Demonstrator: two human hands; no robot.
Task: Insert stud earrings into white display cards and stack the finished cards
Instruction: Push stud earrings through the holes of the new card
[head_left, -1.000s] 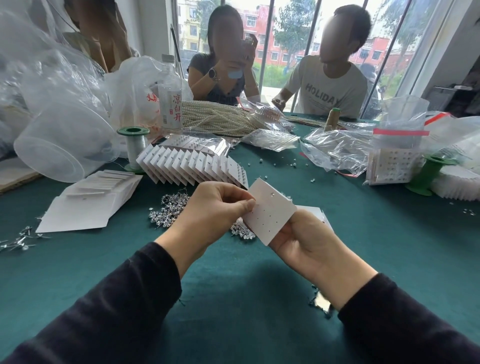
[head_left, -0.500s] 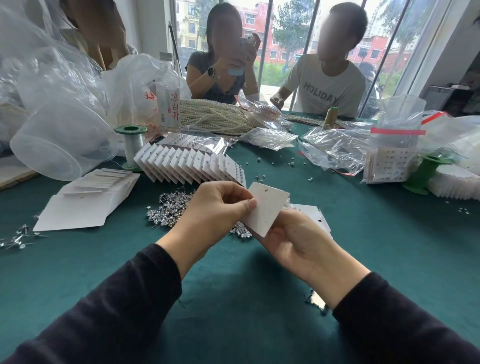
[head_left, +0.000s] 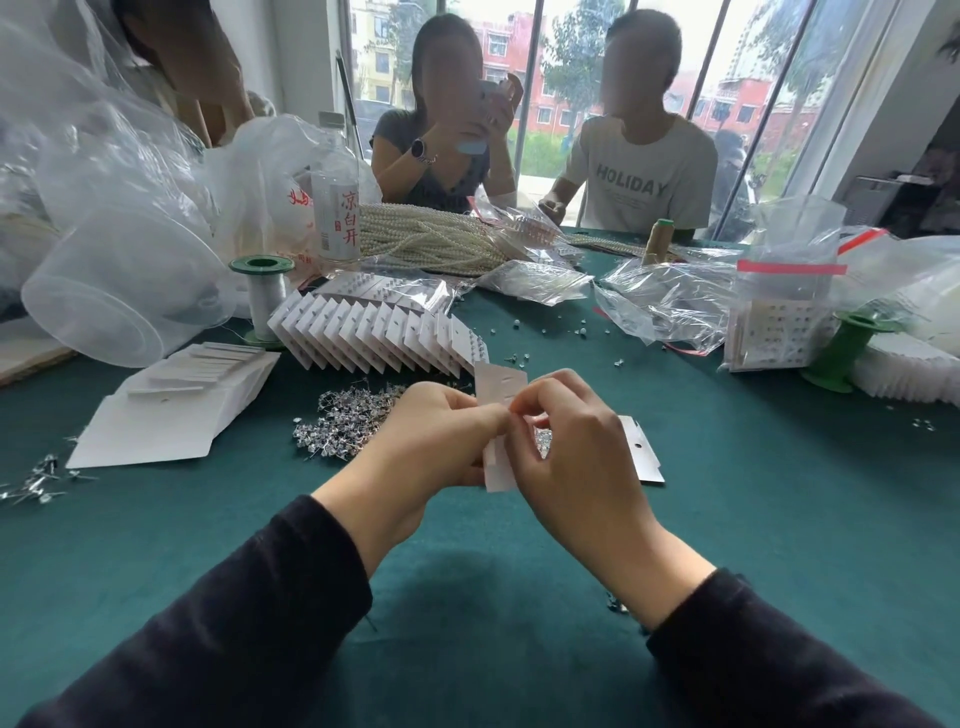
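A white display card (head_left: 497, 387) stands nearly upright and edge-on between my hands above the green table. My left hand (head_left: 431, 441) pinches its left edge. My right hand (head_left: 566, 452) curls over the card's front with fingertips pinched at the middle; whether a stud sits between them is hidden. A heap of silver stud earrings (head_left: 348, 421) lies just behind my left hand. A fanned row of finished cards (head_left: 379, 338) stands behind the heap. More blank cards (head_left: 639, 452) lie under my right hand.
A stack of white cards (head_left: 176, 400) lies at left, with loose studs (head_left: 36, 478) near the table's left edge. Green spools (head_left: 262, 296) (head_left: 847, 353), a clear tub (head_left: 114, 291), a bottle (head_left: 337, 208), pearl strands (head_left: 431, 239) and plastic bags (head_left: 670, 301) crowd the back. Two people sit opposite.
The card has turned from facing me flat to nearly edge-on. My right hand has come from beneath the card up over its front, fingertips meeting the left hand's.
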